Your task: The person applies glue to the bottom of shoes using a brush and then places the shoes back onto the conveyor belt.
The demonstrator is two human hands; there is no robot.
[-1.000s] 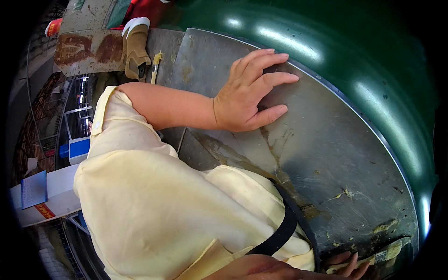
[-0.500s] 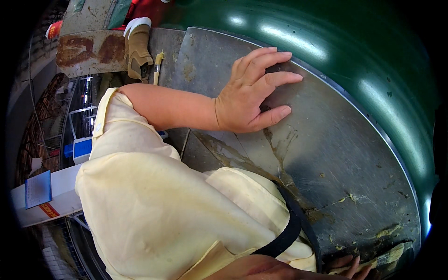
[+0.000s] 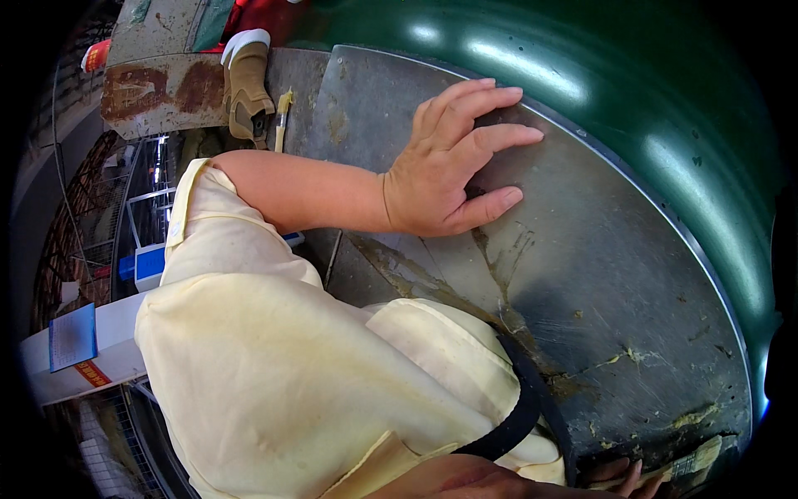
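Flat paintbrush (image 3: pixel 697 462) in R hand (image 3: pixel 619 478), btm right, by the big grey metal plate (image 3: pixel 615 266).

Brush is prob. light, w/ a stiff handle and softer, bendy hairs; could get slippery if wet. Best spot to hold is the handle, just behind the hairs. Its long way runs from low left to a bit higher right, w/ hairs pointing right. R fingers look curled round the handle, but that corner's dark, so not 100% sure. L hand (image 3: pixel 449 162) holds nothing: fingers spread apart, palm down over the plate, tips near the shiny green surface (image 3: pixel 665 125).
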